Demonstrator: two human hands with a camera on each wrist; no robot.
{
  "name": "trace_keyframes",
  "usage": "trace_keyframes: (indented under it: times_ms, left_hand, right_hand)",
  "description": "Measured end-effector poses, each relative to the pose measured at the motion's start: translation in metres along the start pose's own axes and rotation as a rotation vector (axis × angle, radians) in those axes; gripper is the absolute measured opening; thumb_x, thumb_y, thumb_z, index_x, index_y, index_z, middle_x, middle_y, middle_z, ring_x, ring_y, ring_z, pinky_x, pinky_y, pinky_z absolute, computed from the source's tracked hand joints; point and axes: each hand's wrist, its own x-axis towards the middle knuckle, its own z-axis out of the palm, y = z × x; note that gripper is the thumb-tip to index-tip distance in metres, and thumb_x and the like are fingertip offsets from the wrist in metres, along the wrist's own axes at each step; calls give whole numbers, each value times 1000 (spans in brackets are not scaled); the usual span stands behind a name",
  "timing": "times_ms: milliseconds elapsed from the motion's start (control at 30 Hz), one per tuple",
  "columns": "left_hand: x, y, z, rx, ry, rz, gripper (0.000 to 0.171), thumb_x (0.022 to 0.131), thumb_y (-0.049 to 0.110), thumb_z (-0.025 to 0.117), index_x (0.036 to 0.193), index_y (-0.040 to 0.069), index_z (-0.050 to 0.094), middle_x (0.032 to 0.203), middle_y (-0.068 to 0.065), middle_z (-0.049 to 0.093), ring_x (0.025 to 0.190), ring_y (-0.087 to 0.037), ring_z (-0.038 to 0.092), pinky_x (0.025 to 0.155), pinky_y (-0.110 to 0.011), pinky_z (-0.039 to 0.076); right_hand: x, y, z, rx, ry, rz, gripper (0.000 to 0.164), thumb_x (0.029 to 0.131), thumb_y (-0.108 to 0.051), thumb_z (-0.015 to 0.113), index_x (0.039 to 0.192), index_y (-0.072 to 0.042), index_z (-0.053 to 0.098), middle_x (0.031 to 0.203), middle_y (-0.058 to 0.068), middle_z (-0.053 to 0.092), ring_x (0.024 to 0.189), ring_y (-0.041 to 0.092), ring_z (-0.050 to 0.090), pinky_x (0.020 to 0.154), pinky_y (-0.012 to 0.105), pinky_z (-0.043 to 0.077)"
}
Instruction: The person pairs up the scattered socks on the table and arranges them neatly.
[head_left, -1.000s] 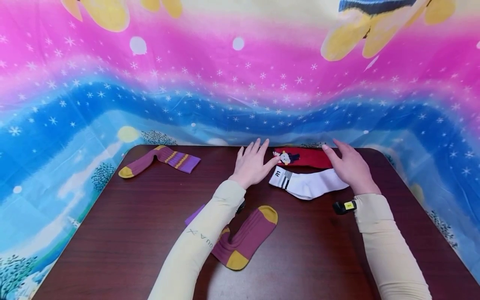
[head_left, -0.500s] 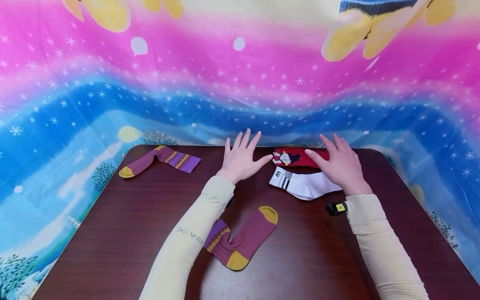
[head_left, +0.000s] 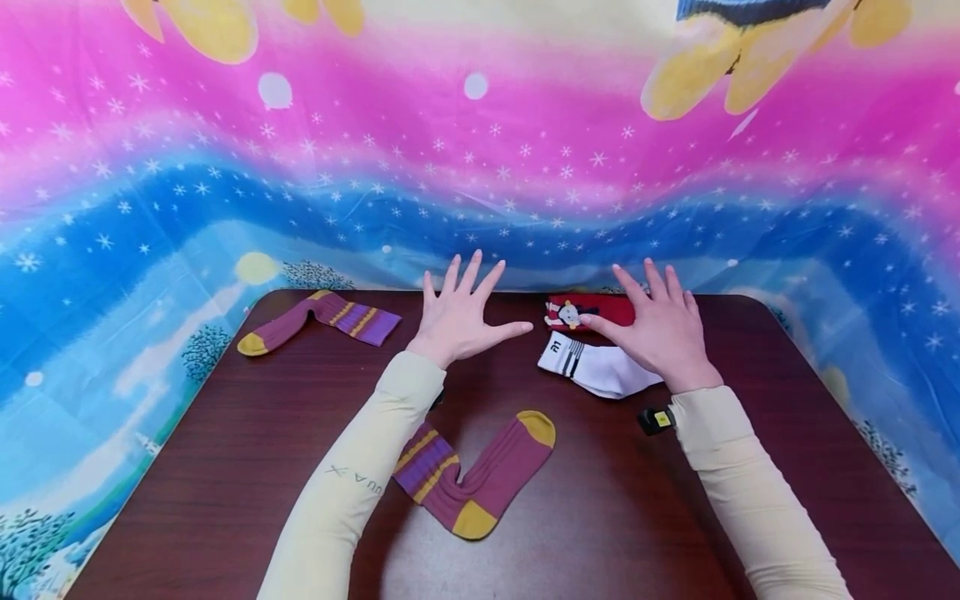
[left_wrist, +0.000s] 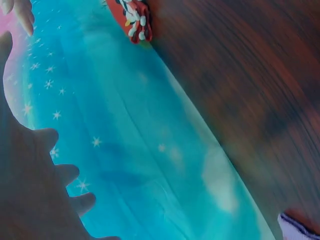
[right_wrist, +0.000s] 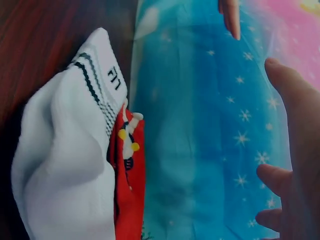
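My left hand (head_left: 459, 321) hovers over the table's back middle, fingers spread, holding nothing. To its right my right hand (head_left: 663, 337), also spread and holding nothing, overlaps a red sock (head_left: 611, 310) and a white sock (head_left: 606, 371) in the head view. A cartoon figure decorates the red sock; black stripes mark the white one's cuff. Both lie side by side in the right wrist view, below that hand. A maroon and purple sock (head_left: 502, 467) with yellow toe and heel lies bent at the front middle, its cuff partly hidden by my left sleeve. Its matching sock (head_left: 352, 321) lies at the back left.
The dark brown wooden table (head_left: 225, 467) carries the socks. A colourful cloth (head_left: 480, 167) with snowflakes hangs behind the table and along its sides, close to the back edge. Small dark cameras (head_left: 656, 421) are strapped at the wrists.
Both hands have moved left, the left one away from the red and white socks with its fingers spreading wider. More of the front maroon sock's cuff shows. The socks stay put.
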Motion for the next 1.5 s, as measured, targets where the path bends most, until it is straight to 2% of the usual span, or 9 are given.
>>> trace_keyframes:
  times_ms: [267, 533, 1033, 1200, 1500]
  left_hand:
    - [-10, -15, -4, -14, -2, -15, 111, 74, 98, 34, 164, 38, 11, 170, -3, 2, 154, -35, -5, 110, -73, -5]
    - [-20, -29, -5, -1, -27, -39, 110, 74, 98, 33, 164, 39, 7, 170, -2, 0, 154, -36, -3, 111, -72, -4]
    - [-34, -40, -11, -28, -9, -41, 111, 74, 99, 32, 164, 38, 10, 170, -3, 3, 154, -32, -9, 111, -70, -7]
    - [-40, -44, -14, -27, -4, -51, 109, 74, 99, 32, 163, 42, 6, 170, -3, 5, 154, -34, -2, 112, -71, -5]
    - [-50, -55, -15, -23, 11, -37, 111, 75, 97, 37, 164, 35, 17, 170, -4, 11, 151, -38, 15, 113, -70, 0]
  right_hand:
    - [0, -11, 7, -5, -23, -15, 104, 82, -88, 45, 165, -31, 17, 168, 18, 3, 150, 46, -12, 110, 74, 3]
    - [-1, -17, 8, -17, -22, -40, 104, 81, -89, 45, 164, -33, 18, 169, 17, 5, 151, 45, -8, 111, 73, 4]
    - [-6, -30, 6, -3, 8, -79, 105, 80, -89, 49, 164, -31, 23, 168, 18, 10, 152, 44, -2, 114, 69, 7]
    - [-9, -34, 7, 13, 27, -104, 104, 81, -86, 51, 164, -30, 24, 168, 18, 12, 152, 43, 2, 115, 66, 6]
    - [-15, -43, 7, 42, 47, -122, 104, 80, -81, 60, 163, -28, 27, 166, 16, 18, 152, 41, 9, 113, 70, 13]
